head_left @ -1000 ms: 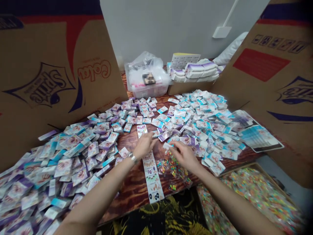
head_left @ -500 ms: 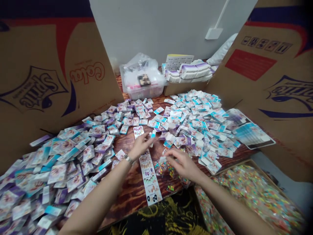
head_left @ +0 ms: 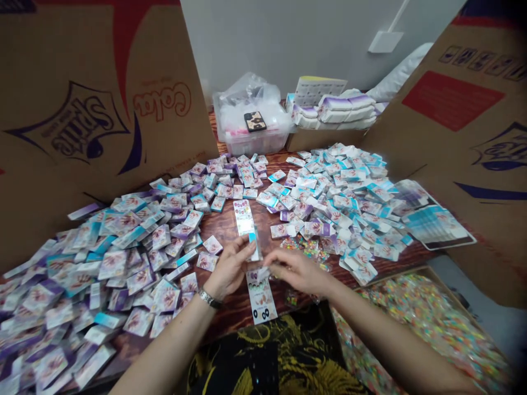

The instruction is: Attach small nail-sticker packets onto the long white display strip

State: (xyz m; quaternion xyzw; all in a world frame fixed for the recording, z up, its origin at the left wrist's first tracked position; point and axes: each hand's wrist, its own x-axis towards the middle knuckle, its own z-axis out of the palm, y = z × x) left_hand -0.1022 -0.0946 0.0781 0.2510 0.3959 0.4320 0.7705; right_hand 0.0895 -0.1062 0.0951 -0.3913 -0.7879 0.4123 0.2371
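My left hand point(head_left: 231, 267) holds a small blue-and-white carton point(head_left: 253, 247) on edge between thumb and fingers. My right hand point(head_left: 297, 270) is close beside it, at the carton's near end, its fingertips pinched together. Whatever sits in that pinch is too small and hidden to name. Below both hands a long printed strip point(head_left: 261, 296) with rows of coloured oval pictures lies on the wood-grain table point(head_left: 220, 225). Just beyond my right hand are small clear bags of colourful pieces point(head_left: 313, 249).
Heaps of small cartons lie left point(head_left: 135, 247) and right point(head_left: 341, 192). Large cardboard boxes point(head_left: 164, 137) flank the table. At the back are a plastic tub point(head_left: 257, 144) with a phone point(head_left: 255, 121) and stacked flat cartons point(head_left: 346, 109). A box of colourful bags point(head_left: 432, 312) is at lower right.
My left hand has turned palm-up and come nearer with the carton. My right hand has moved from the small bags to the carton's near end. The view has shifted slightly.
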